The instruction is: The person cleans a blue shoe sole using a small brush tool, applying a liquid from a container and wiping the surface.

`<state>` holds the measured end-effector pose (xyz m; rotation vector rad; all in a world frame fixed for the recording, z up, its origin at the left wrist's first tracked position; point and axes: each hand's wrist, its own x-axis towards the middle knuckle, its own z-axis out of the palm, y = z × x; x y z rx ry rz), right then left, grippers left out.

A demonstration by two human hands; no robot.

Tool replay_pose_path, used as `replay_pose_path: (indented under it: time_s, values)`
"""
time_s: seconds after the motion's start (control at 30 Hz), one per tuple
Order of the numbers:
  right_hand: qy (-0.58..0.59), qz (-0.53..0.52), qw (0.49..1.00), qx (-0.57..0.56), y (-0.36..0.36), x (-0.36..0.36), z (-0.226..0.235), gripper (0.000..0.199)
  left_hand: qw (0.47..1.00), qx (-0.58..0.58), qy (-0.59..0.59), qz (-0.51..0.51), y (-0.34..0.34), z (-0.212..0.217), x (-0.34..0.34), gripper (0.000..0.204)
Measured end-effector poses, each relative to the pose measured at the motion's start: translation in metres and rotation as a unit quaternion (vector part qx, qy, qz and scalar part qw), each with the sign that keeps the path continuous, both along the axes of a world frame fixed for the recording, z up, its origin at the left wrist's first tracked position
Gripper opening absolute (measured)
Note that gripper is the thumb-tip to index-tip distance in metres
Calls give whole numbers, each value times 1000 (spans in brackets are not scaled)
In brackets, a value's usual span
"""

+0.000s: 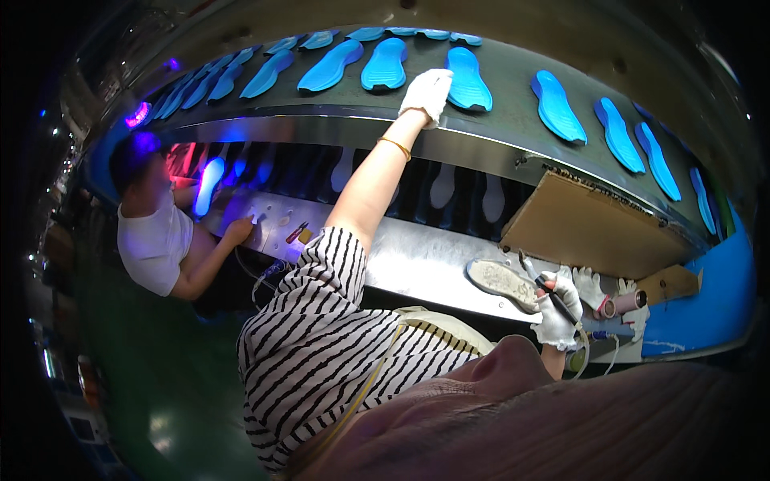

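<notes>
My left hand (427,96), in a white glove, is stretched out over the belt. Its fingers are closed at the left edge of a blue shoe sole (468,80), though the grip itself is partly hidden. Down by the bench, my right hand (559,311), also gloved, grips a slim black-handled tool (565,309) with a pale hose behind it; I cannot make out the tip's kind. Beside that hand a greyish-white shoe sole (499,282) lies on the metal bench (417,255).
Several more blue soles (559,108) lie spaced along the dark conveyor belt (509,96). A cardboard sheet (593,216) leans below it. Spare gloves (589,287) and a spool (630,301) lie at right. At left a co-worker (152,224) holds a sole (209,186) near red-handled snips (296,232).
</notes>
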<state>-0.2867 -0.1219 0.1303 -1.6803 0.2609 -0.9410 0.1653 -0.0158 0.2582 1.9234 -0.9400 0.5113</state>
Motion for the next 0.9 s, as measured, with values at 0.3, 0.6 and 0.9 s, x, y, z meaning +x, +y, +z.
replay_pose_path:
  time_s: [0.3, 0.6, 0.9]
  values:
    - [30, 35, 999, 0, -11, 12, -7, 21, 963, 77, -131, 222, 16, 10, -31, 32]
    - [23, 18, 992, 120, -36, -5, -29, 19, 906, 315, -133, 247, -6, 28, -60, 19]
    - [41, 15, 981, 186, -54, -13, -46, 19, 933, 245, -42, 261, 11, 18, -57, 51]
